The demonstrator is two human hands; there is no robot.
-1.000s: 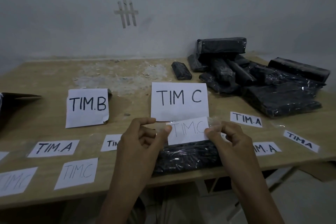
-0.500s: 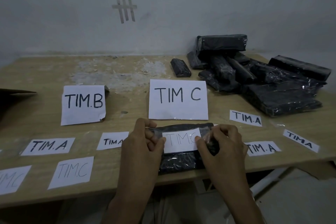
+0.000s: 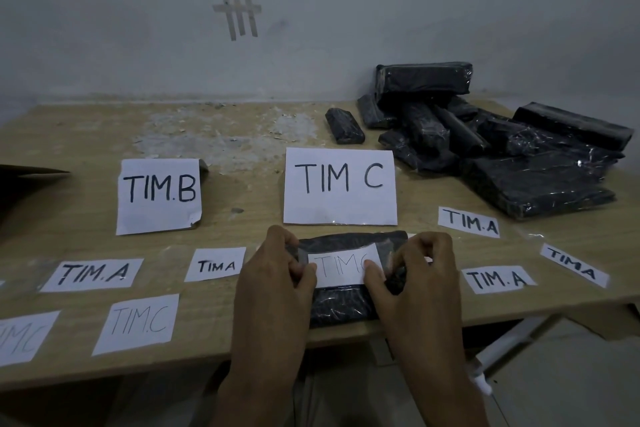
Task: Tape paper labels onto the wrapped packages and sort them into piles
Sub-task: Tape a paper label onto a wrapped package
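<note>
A black wrapped package (image 3: 346, 305) lies at the table's front edge, just below the big "TIM C" sheet (image 3: 339, 185). A small white "TIM.C" label (image 3: 341, 269) lies on top of the package under clear tape. My left hand (image 3: 273, 281) grips the package's left end, its thumb pressing the label's left edge. My right hand (image 3: 415, 284) grips the right end, thumb on the label's right edge. A heap of unlabelled black packages (image 3: 485, 149) sits at the back right.
A "TIM.B" sheet (image 3: 159, 196) lies left of centre. Small "TIM.A" labels (image 3: 91, 274) (image 3: 216, 263) (image 3: 467, 222) (image 3: 497, 279) (image 3: 575, 263) and "TIM.C" labels (image 3: 136, 324) (image 3: 20, 338) are spread along the front. A dark box flap (image 3: 24, 177) juts in at the left edge.
The label was held in the air above the package; both hands brought it down onto the package and now press its ends flat.
</note>
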